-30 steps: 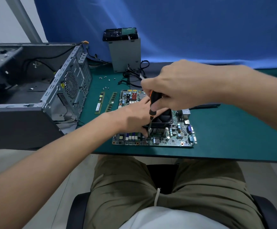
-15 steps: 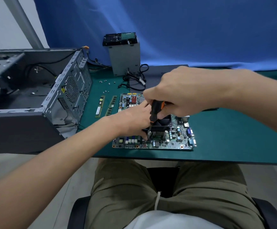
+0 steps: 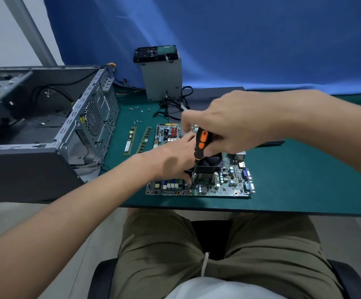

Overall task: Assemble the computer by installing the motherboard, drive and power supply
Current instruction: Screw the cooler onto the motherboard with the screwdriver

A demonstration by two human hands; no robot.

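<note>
Fingers of the right hand (image 3: 235,126) clamp the screwdriver (image 3: 202,143) handle, holding it near upright so its tip meets a corner screw of the cooler (image 3: 211,167). Fingers of the left hand (image 3: 171,162) curl against that cooler's left side, likely to steady it (fingertips mostly hidden). The motherboard (image 3: 220,187) lies flat on the green mat (image 3: 293,180), outside the open case (image 3: 46,130). Counted: one screwdriver, two memory sticks (image 3: 130,141), one drive (image 3: 154,53) atop one power supply (image 3: 162,80), and several loose screws (image 3: 136,108).

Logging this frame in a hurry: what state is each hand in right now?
Left hand: fingertips against the CPU cooler; whether it grips cannot be told.
Right hand: closed round the orange-and-black screwdriver, tip down at the cooler.
</note>
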